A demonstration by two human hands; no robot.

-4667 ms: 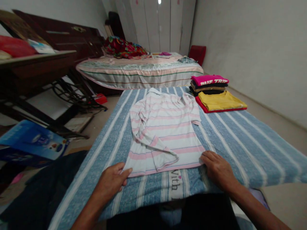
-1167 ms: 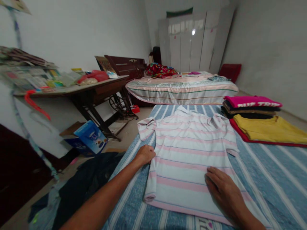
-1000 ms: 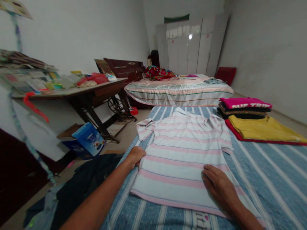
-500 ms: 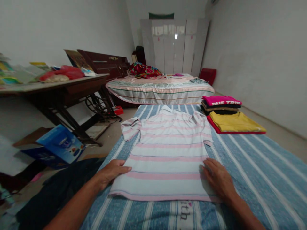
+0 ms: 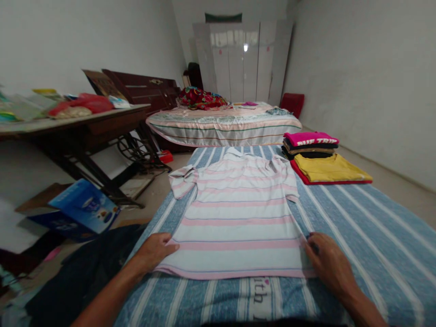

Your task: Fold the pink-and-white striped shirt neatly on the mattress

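Note:
A white polo shirt (image 5: pixel 235 231) with pink stripes lies spread out, its collar away from me and its hem nearest. At its left side edge, my left hand (image 5: pixel 155 252) has the thumb on top of the cloth and the fingers curled at the edge, closed on it. Opposite, my right hand (image 5: pixel 329 261) pinches the right side edge near the hem, and the fabric there is drawn outward. The left sleeve lies rumpled outward; creases run across the chest.
Under the shirt is a blue striped sheet (image 5: pixel 344 218). At the far right are a pile of folded clothes with a pink top (image 5: pixel 311 138) and a folded yellow shirt (image 5: pixel 332 168). A sewing-machine table (image 5: pixel 112 116) and blue box (image 5: pixel 85 206) stand left; another bed (image 5: pixel 225 129) is beyond.
My right hand has moved right and pulled the shirt's right edge outward; it now grips there. My left hand has slid slightly towards the hem. The view has shifted a little.

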